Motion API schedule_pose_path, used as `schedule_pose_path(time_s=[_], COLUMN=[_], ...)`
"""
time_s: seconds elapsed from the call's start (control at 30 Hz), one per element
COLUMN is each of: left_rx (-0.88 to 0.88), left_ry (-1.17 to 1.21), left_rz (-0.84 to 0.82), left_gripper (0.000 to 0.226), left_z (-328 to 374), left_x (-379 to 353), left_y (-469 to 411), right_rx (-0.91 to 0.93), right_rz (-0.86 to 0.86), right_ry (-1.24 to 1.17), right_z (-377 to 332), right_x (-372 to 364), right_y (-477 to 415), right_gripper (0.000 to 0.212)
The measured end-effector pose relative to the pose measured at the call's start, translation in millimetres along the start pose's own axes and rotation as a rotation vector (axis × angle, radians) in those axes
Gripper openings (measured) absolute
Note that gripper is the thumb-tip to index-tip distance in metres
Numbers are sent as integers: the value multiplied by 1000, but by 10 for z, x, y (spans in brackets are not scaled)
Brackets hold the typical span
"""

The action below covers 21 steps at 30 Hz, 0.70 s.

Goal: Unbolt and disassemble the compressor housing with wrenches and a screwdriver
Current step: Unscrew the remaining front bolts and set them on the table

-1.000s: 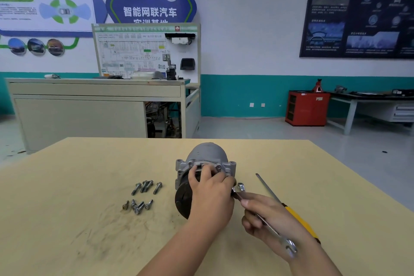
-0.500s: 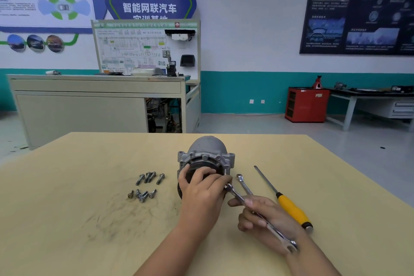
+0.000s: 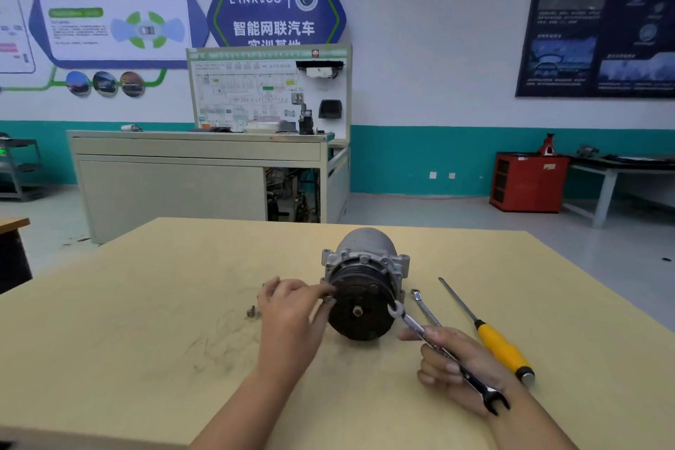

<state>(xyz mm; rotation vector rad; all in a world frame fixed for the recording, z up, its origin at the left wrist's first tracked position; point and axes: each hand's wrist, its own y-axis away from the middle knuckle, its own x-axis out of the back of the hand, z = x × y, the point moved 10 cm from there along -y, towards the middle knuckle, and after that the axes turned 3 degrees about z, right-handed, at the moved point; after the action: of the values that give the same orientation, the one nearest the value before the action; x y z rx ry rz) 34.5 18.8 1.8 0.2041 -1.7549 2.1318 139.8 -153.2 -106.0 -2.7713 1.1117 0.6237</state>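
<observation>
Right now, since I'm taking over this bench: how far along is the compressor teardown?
Done: a loose bolt lies on the table. In hand: the left hand seems to pinch a small bolt beside the compressor; the right hand grips a wrench. Left: housing still assembled; the screwdriver lies unused.

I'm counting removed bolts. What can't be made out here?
- Bolts: head view, mostly hidden behind left hand; count unclear.
- Item at its fingertips: head view, too small to identify.
- Second wrench: near end hidden by right hand.
- Compressor rear: hidden by its own body.
</observation>
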Motion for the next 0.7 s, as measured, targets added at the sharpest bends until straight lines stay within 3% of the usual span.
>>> schedule_pose_path(time_s=[0.17, 0.23, 0.37, 0.5, 0.7], left_rx=[600, 704, 705, 694, 604], left_ry=[127, 81, -23, -116, -331], left_rz=[-68, -143, -267, -270, -456], left_gripper=[12, 8, 14, 15, 18], left_z=[-1091, -1332, -1434, -1462, -1429], left_x=[137, 103, -78, -90, -214], left_y=[275, 439, 545, 543, 572], right_rx=[78, 88, 139, 181, 187], right_rz=[173, 209, 267, 362, 398], right_ry=[-148, -181, -237, -278, -264], right_z=[-102, -111, -150, -195, -187], right_x=[191, 235, 309, 411, 478], right_y=[-37, -50, -42, -19, -20], right_gripper=[34, 33, 31, 27, 27])
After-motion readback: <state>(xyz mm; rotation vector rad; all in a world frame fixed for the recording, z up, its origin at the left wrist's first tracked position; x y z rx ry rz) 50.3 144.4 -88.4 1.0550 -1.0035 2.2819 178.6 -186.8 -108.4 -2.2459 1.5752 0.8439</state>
